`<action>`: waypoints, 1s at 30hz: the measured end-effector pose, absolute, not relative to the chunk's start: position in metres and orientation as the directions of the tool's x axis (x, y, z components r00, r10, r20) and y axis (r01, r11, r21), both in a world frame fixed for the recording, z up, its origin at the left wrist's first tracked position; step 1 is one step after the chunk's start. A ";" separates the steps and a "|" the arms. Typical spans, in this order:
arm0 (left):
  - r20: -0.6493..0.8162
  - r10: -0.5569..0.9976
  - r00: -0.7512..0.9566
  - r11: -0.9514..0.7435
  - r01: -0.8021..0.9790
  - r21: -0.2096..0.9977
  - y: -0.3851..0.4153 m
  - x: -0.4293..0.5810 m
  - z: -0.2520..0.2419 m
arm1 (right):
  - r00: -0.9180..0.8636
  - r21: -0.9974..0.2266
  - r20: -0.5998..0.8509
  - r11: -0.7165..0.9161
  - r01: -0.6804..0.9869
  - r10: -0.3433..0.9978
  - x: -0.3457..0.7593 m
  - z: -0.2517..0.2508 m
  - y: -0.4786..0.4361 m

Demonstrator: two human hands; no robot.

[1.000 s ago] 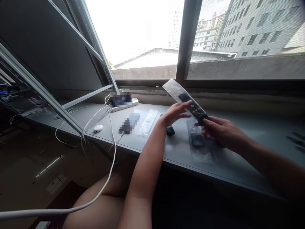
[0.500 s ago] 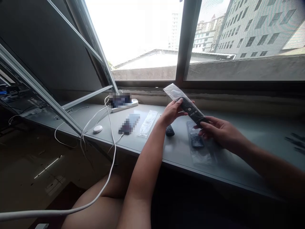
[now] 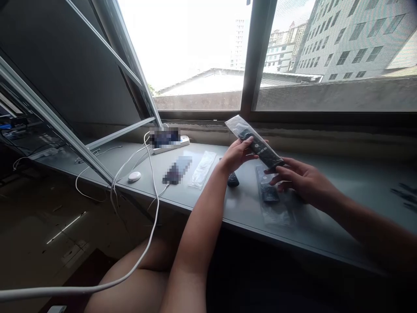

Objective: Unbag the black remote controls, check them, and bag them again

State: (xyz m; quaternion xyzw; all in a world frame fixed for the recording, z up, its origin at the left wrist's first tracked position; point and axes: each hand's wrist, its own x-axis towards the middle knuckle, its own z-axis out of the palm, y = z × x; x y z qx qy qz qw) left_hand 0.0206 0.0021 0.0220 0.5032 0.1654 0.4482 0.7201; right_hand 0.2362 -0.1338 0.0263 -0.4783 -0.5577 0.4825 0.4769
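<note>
A black remote control [image 3: 260,150] in a clear plastic sleeve [image 3: 235,123] is held tilted above the table. My left hand [image 3: 239,153] is closed around its middle, thumb on top and fingers beneath. At the sleeve's lower right end, my right hand [image 3: 298,176] pinches the remote's end between thumb and fingers. Below my right hand lies another bagged remote [image 3: 269,193] on the table. A bare black remote [image 3: 233,179] rests just behind my left wrist, partly hidden by it. Farther left is a flat empty-looking plastic sleeve [image 3: 203,168].
The grey table [image 3: 241,208] runs along the window. On its left stand a blurred phone-like device [image 3: 177,169], a white power strip [image 3: 185,140] and a round white puck [image 3: 134,176]. A white cable [image 3: 155,217] hangs over the front edge. Dark objects [image 3: 405,195] lie far right.
The remote has slid a little deeper into its sleeve, up and to the left. My left thumb has shifted slightly along it; my right fingers stay at the lower end.
</note>
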 end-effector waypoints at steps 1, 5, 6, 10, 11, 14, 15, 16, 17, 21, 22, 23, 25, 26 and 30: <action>0.216 0.814 0.539 0.086 -0.481 0.873 0.003 0.020 0.022 | -0.088 -0.993 0.076 0.083 0.084 0.993 0.236 0.027 -0.134; 0.194 0.828 0.525 0.083 -0.458 0.885 0.002 0.022 0.022 | -0.078 -0.986 0.098 0.108 0.125 0.992 0.236 0.026 -0.135; 0.183 0.833 0.522 0.089 -0.454 0.887 0.001 0.022 0.022 | -0.074 -0.985 0.105 0.114 0.131 0.992 0.237 0.025 -0.135; 0.155 0.817 0.556 0.134 -0.445 0.886 -0.003 0.024 0.024 | -0.039 -0.980 0.122 0.126 0.151 0.992 0.240 0.020 -0.133; 0.147 0.808 0.570 0.148 -0.438 0.886 -0.003 0.024 0.024 | -0.032 -0.980 0.120 0.124 0.155 0.992 0.240 0.019 -0.133; 0.138 0.794 0.592 0.174 -0.438 0.882 -0.004 0.023 0.024 | -0.027 -0.981 0.112 0.115 0.153 0.993 0.242 0.018 -0.133; 0.143 0.794 0.591 0.172 -0.443 0.880 -0.003 0.023 0.024 | -0.033 -0.982 0.109 0.113 0.151 0.993 0.242 0.017 -0.133; 0.152 0.793 0.590 0.165 -0.449 0.878 -0.002 0.023 0.023 | -0.040 -0.983 0.108 0.113 0.148 0.993 0.242 0.017 -0.133; 0.165 0.791 0.590 0.154 -0.453 0.878 -0.001 0.023 0.023 | -0.045 -0.983 0.109 0.115 0.146 0.993 0.243 0.018 -0.133; 0.186 0.764 0.618 0.138 -0.437 0.889 0.000 0.022 0.022 | -0.040 -0.976 0.117 0.122 0.178 0.992 0.243 0.020 -0.133; 0.179 0.757 0.628 0.142 -0.426 0.893 -0.001 0.022 0.023 | -0.033 -0.974 0.121 0.125 0.189 0.992 0.243 0.021 -0.133; 0.175 0.748 0.640 0.146 -0.415 0.898 -0.002 0.022 0.023 | -0.028 -0.972 0.123 0.126 0.199 0.992 0.243 0.022 -0.134; 0.185 0.716 0.673 0.141 -0.400 0.906 -0.005 0.021 0.024 | -0.014 -0.968 0.119 0.119 0.222 0.993 0.241 0.025 -0.136; 0.197 0.696 0.690 0.136 -0.396 0.908 -0.006 0.021 0.025 | -0.007 -0.966 0.109 0.107 0.237 0.994 0.240 0.026 -0.137; 0.179 0.634 0.752 0.145 -0.343 0.928 -0.011 0.021 0.026 | 0.044 -0.958 0.046 0.031 0.286 0.998 0.237 0.032 -0.142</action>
